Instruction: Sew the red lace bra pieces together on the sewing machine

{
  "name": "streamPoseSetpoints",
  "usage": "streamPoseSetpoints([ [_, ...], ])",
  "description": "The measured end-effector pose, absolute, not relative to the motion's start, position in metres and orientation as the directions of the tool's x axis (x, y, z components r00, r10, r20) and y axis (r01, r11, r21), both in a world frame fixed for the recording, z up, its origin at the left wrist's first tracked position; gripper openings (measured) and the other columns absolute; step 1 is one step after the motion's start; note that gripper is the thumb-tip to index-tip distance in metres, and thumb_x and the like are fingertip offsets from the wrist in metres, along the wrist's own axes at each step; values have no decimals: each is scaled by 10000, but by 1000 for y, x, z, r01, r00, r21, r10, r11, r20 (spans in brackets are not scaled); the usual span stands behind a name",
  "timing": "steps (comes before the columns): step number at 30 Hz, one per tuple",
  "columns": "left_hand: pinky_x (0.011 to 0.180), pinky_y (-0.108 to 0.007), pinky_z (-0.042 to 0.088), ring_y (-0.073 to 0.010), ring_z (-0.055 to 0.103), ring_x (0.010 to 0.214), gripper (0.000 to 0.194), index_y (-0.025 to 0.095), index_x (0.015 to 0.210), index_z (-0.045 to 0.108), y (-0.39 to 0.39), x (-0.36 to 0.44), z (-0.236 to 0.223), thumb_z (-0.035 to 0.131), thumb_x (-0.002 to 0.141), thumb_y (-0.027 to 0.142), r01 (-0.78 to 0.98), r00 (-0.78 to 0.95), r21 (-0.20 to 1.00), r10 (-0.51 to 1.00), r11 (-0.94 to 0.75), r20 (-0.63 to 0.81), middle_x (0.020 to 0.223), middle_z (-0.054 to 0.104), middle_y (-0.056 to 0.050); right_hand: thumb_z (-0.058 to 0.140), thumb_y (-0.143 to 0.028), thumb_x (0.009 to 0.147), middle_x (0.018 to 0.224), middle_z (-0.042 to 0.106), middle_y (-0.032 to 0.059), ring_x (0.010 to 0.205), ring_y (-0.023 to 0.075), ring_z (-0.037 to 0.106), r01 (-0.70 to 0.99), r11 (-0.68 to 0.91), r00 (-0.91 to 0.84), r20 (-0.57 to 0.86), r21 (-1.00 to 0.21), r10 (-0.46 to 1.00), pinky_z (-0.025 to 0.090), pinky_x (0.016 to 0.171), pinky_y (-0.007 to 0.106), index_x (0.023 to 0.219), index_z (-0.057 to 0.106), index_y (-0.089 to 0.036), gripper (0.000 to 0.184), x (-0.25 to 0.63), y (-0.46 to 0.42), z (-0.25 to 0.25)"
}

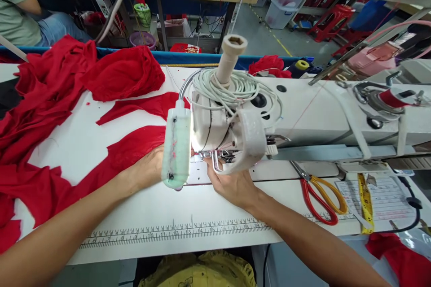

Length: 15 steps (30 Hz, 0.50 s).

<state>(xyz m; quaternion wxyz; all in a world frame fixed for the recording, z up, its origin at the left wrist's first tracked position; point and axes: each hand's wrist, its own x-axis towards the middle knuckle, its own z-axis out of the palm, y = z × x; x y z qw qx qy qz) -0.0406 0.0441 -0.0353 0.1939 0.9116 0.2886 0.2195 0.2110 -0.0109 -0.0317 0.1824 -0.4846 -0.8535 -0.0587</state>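
The strip of red cloth [133, 145] stretches along the far side of the person's left forearm and reaches the left hand [152, 167], whose fingers disappear behind the lamp [175, 148], so I can't tell whether they pinch it. Across from it, the right hand [235, 186] reaches under the sewing machine's head [204, 123], right of the cloth, its fingertips partly covered and their grip unclear to me; scissors [319, 193] lie farther right.

The red cloth, matte and loosely wrinkled, runs leftward from beside the left hand [150, 168] as a long piece [134, 147] lying flat, while the white sewing machine [303, 114] has its head just beyond the right hand [235, 187].
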Motion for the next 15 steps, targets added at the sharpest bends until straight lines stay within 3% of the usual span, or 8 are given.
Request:
streamPoseSetpoints([
  [4, 920, -372, 617, -241, 708, 1040, 426, 193, 1270, 628, 41, -44, -35, 633, 878, 359, 405, 756, 518, 595, -753, 273, 1167, 713, -87, 539, -195, 895, 598, 573, 25, 609, 154, 527, 854, 507, -432, 379, -121, 818, 401, 598, 262, 907, 752, -172, 215, 212, -8, -35],
  [10, 1007, -404, 567, -258, 660, 1141, 340, 182, 1235, 644, 38, -41, -32, 594, 901, 230, 438, 779, 381, 555, -814, 292, 1178, 701, -106, 555, -177, 880, 537, 479, -10, 523, 120, 425, 848, 516, -416, 448, -124, 791, 316, 551, 256, 755, 718, -156, 207, 216, -9, -39],
  [15, 1037, -397, 533, -256, 634, 1177, 320, 177, 1240, 637, 40, -41, -39, 558, 940, 259, 426, 781, 374, 543, -824, 308, 1181, 692, -117, 524, -92, 846, 623, 576, 8, 558, 129, 459, 819, 563, -523, 264, -109, 811, 333, 564, 258, 896, 743, -173, 239, 221, -9, -40],
])
